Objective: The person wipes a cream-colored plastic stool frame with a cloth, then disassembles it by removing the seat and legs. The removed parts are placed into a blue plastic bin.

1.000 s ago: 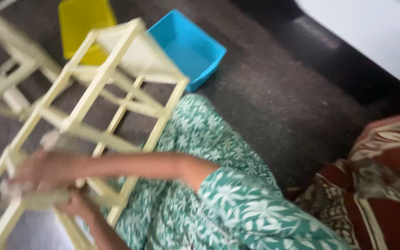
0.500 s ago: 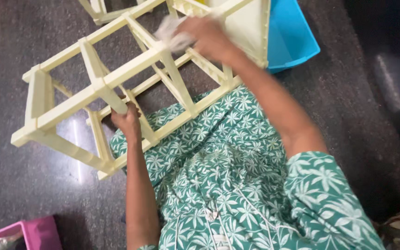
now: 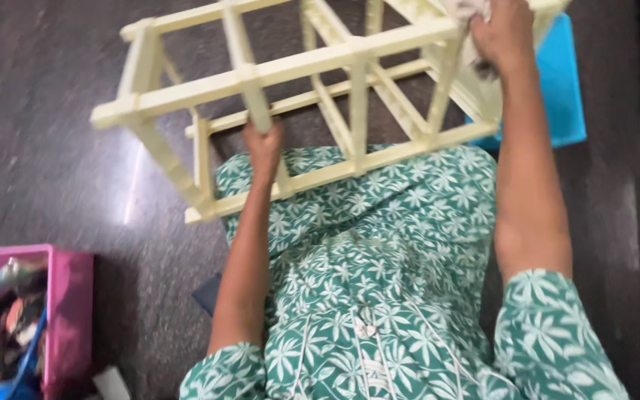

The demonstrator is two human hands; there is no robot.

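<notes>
The right hand (image 3: 507, 33) has slid its cloth (image 3: 462, 9) toward two o'clock along the rack (image 3: 298, 65), fingers clenched on it, while the left hand (image 3: 262, 144) still grips a bar.

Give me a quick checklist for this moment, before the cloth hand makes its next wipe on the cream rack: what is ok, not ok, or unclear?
1. Left hand grip on a rack bar: ok.
2. Right hand holds the cloth: ok.
3. Cloth touching the rack's far end: ok.
4. Rack resting across the lap: ok.
5. Blue tub apart from the rack: cannot tell, partly hidden behind it.
6. Pink bin out of the way: ok.
</notes>
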